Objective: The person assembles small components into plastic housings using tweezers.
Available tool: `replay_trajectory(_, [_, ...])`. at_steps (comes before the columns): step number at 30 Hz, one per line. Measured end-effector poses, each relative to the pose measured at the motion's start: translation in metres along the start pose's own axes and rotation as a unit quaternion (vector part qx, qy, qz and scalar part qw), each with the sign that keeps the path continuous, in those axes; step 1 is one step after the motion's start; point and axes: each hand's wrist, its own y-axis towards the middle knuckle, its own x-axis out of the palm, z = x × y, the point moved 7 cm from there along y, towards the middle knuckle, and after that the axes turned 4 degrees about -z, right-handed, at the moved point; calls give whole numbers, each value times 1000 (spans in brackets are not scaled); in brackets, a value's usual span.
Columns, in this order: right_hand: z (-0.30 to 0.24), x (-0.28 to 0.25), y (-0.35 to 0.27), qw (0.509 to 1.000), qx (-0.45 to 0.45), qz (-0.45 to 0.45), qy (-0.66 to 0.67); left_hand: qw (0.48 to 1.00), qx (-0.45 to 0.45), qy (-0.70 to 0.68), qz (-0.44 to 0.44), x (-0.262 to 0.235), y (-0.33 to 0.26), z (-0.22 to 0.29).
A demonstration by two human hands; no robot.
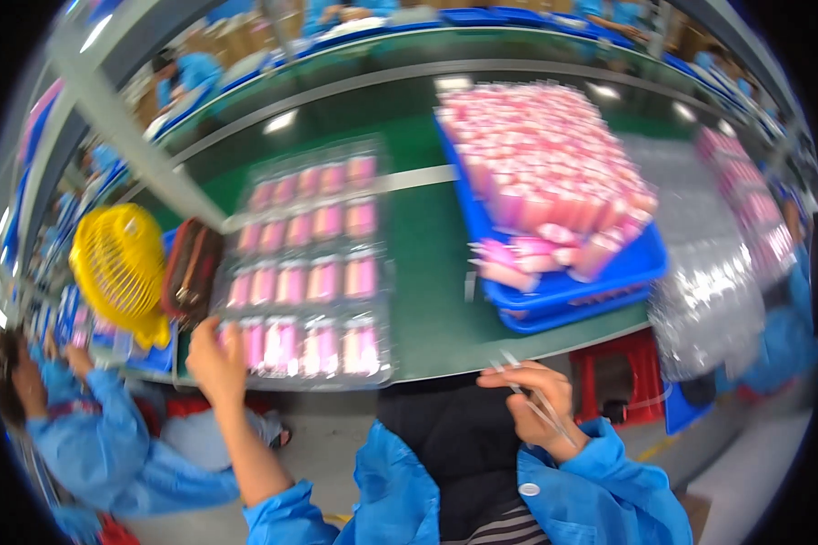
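The green counter (418, 300) is the biggest thing. Clear trays (384, 350) lie on its left part, reaching the near edge. A blue tray (573, 307) sits further right, by that edge too. Left of the clear trays is a brown purse (195, 263). The left hand (216, 365) is at their near left corner; it is hard to tell if its fingers grip anything. The right hand's (543, 398) fingers pinch tweezers (547, 411) just off the near edge. Small pink pieces (359, 277) fill four rows in the clear trays and heap up in the blue one.

Green tabletop (423, 272); pale metal post (123, 132); red stool (645, 365); grey floor (336, 431).
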Motion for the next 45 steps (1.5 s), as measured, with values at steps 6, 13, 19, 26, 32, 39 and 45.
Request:
replay_trajectory(6, [3, -9, -12, 999, -19, 37, 14, 984, -84, -155, -11, 1, -1, -19])
replay_trajectory(13, [4, -19, -21, 999, -4, 51, 17, 996, -85, -3, -16, -3, 3, -1])
replay_trajectory(19, [1, -22, -19, 999, -13, 44, -2, 951, 9, 284, 122, -17, 2, 30])
replay_trajectory(26, [-4, -21, -15, 998, -35, 55, -15, 900, 107, -408, -109, -12, 19, 199])
replay_trajectory(32, [-8, -30, -20, 996, -32, 89, 2, 879, 252, -342, -217, 23, 1, 355])
replay_trajectory(39, [-10, -49, -27, 989, -61, 127, -53, 851, 277, -416, -160, -12, 17, 351])
replay_trajectory(45, [-10, -49, -25, 984, -58, 154, -63, 854, 293, -384, -192, -59, 1, 312])
